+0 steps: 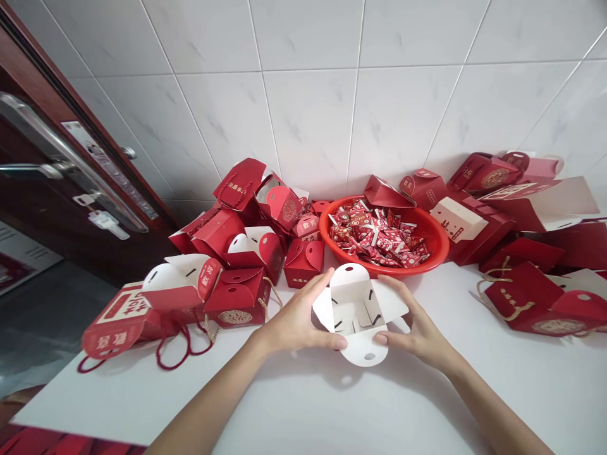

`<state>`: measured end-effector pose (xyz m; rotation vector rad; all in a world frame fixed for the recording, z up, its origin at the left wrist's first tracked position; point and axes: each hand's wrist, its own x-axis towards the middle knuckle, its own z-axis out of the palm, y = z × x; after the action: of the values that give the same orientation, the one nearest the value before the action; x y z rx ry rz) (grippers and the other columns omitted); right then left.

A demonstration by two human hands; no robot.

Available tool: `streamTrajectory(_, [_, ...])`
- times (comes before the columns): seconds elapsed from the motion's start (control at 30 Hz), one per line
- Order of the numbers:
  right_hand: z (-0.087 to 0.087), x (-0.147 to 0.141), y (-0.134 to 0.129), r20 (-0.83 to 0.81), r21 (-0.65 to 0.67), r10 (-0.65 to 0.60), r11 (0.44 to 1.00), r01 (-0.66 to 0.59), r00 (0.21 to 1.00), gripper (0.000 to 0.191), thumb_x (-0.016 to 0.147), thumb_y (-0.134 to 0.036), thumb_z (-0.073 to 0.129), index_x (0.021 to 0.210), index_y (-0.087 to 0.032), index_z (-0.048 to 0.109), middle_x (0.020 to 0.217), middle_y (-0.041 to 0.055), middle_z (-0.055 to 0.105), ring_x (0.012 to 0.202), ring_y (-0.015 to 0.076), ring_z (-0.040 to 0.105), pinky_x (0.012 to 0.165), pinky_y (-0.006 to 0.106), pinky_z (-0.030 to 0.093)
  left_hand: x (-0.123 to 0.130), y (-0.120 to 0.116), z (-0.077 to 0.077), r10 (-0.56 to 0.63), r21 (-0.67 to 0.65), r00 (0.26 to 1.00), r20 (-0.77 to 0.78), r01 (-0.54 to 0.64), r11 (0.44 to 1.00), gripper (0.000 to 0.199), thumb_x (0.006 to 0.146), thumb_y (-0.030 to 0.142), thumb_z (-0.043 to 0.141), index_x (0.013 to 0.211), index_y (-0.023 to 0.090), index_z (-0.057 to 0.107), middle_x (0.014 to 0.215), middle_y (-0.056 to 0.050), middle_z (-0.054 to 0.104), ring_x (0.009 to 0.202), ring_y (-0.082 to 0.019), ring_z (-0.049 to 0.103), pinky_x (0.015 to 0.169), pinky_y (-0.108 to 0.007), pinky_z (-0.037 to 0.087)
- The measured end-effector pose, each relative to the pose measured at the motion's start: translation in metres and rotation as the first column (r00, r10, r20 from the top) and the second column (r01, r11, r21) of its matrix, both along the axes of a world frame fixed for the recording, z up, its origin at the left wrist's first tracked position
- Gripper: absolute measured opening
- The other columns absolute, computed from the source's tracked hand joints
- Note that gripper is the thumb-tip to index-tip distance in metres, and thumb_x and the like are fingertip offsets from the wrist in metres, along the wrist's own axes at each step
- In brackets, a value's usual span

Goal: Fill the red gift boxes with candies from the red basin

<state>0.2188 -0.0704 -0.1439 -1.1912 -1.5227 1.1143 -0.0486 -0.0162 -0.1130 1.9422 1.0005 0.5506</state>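
Observation:
Between my two hands is a small gift box [355, 309], its white inside facing up and its rounded flaps folded outward. My left hand [303, 316] grips its left side, thumb on the near edge. On the right side my right hand [412, 322] holds it the same way, thumb by the front flap. Nothing lies inside the box; black cord ends show through slits in its walls. Just beyond it stands a red plastic basin [439, 249] full of red-wrapped candies [379, 234]. The box's outer faces are mostly hidden.
Red gift boxes [237, 297] with rope handles crowd the left of the white table [294, 411]. More red boxes [535, 297] are piled at the right. A tiled wall [308, 126] rises behind, and a door with keys [107, 221] is at the left.

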Motion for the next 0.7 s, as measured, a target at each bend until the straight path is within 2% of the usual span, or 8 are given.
streamTrajectory(0.17, [-0.001,0.002,0.002,0.045,0.041,0.002,0.999,-0.004,0.999,0.091,0.073,-0.047,0.087,0.15,-0.028,0.043,0.153,0.0148,0.049,0.133,0.0345,0.057,0.105,0.049,0.053,-0.004,0.008,-0.007,-0.048,0.04,0.998,0.044,0.047,0.998,0.127,0.062,0.06,0.091,0.164,0.022,0.026,0.168,-0.019,0.031,0.154,-0.041,0.032,0.125,-0.058,0.028])
streamTrajectory(0.33, [-0.003,0.001,0.001,0.071,0.061,0.003,0.998,-0.007,0.997,0.092,0.074,-0.049,0.086,0.153,-0.027,0.042,0.153,0.0159,0.052,0.135,0.0364,0.056,0.106,0.051,0.053,-0.007,0.006,-0.004,-0.065,0.128,0.994,-0.086,0.076,0.989,0.127,0.065,0.064,0.086,0.166,0.022,0.021,0.171,-0.017,0.023,0.159,-0.041,0.017,0.127,-0.057,0.022])
streamTrajectory(0.43, [-0.005,0.001,0.0,0.073,0.053,0.014,0.998,-0.018,0.997,0.094,0.075,-0.05,0.086,0.154,-0.027,0.04,0.155,0.0158,0.05,0.135,0.0359,0.057,0.106,0.05,0.053,-0.007,0.005,0.0,-0.11,0.161,0.99,-0.09,0.124,0.979,0.118,0.065,0.06,0.088,0.163,0.023,0.032,0.168,-0.016,0.03,0.156,-0.04,0.026,0.126,-0.053,0.026])
streamTrajectory(0.57, [-0.007,-0.001,0.0,0.061,0.029,0.019,0.999,-0.021,0.998,0.096,0.075,-0.049,0.086,0.155,-0.027,0.038,0.153,0.0155,0.05,0.13,0.0346,0.06,0.103,0.049,0.055,-0.006,0.003,0.004,-0.042,0.088,0.995,-0.094,0.051,0.995,0.118,0.062,0.055,0.091,0.161,0.021,0.036,0.161,-0.017,0.041,0.149,-0.04,0.039,0.123,-0.055,0.033])
streamTrajectory(0.7, [-0.008,-0.003,0.002,0.027,0.025,0.007,1.0,-0.008,1.0,0.095,0.073,-0.047,0.087,0.153,-0.028,0.039,0.15,0.0148,0.051,0.128,0.0342,0.06,0.102,0.049,0.055,-0.004,0.003,0.009,-0.017,0.053,1.0,-0.011,0.018,0.998,0.116,0.06,0.053,0.093,0.159,0.025,0.04,0.158,-0.014,0.048,0.145,-0.04,0.046,0.119,-0.053,0.04])
